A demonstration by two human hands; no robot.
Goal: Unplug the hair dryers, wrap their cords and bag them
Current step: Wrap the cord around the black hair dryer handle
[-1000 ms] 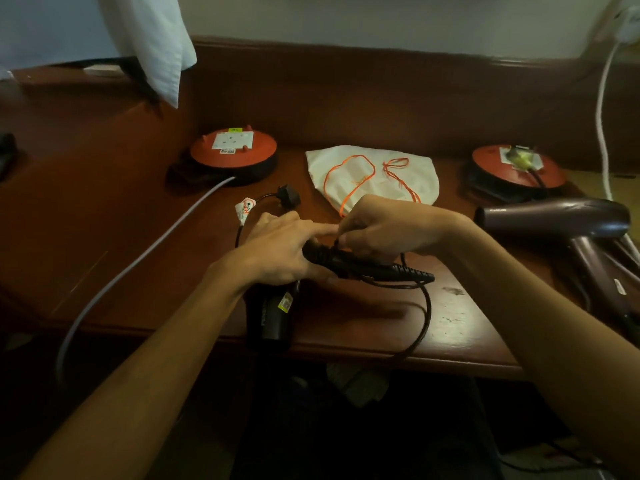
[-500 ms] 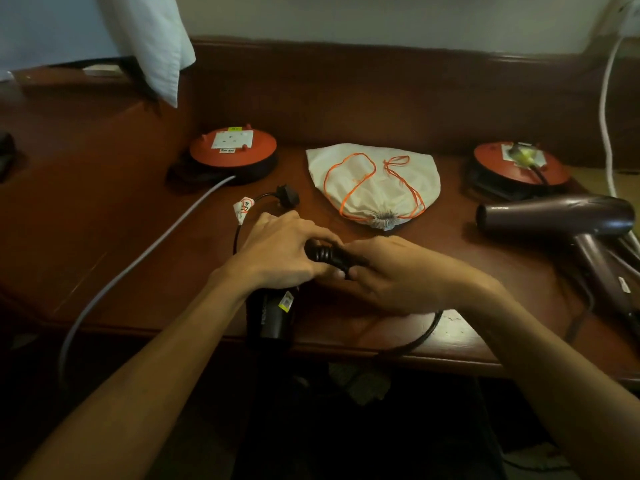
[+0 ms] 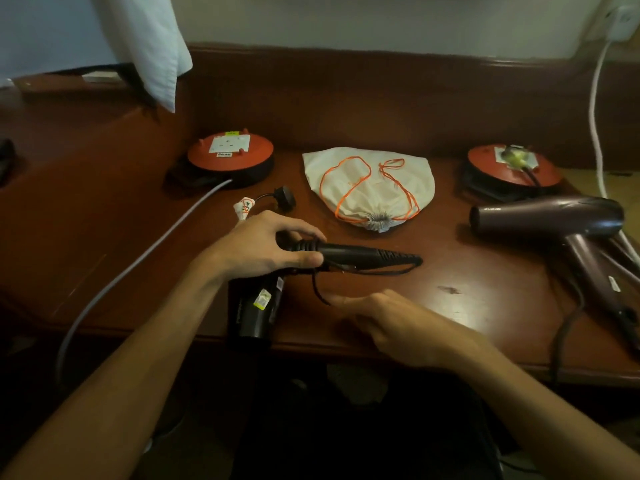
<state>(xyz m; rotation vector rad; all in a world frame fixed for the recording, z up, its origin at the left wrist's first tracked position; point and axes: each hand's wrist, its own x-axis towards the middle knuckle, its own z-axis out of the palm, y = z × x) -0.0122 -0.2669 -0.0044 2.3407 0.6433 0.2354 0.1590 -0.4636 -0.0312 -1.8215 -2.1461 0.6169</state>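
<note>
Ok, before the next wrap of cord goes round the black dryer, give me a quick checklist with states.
1. Black dryer unplugged: ok, its plug lies loose on the table.
2. Dryer held steady: ok, left hand grips it at the handle.
3. Cord in the right hand: cannot tell, the cord runs down to the fingers but the grip is hidden.
4. Cord fully wrapped: not ok, a stretch near the plug lies loose.
5. Bag ready: not ok, its drawstring mouth is cinched shut.
6. Purple dryer unplugged: cannot tell, a plug sits in the right reel.
</note>
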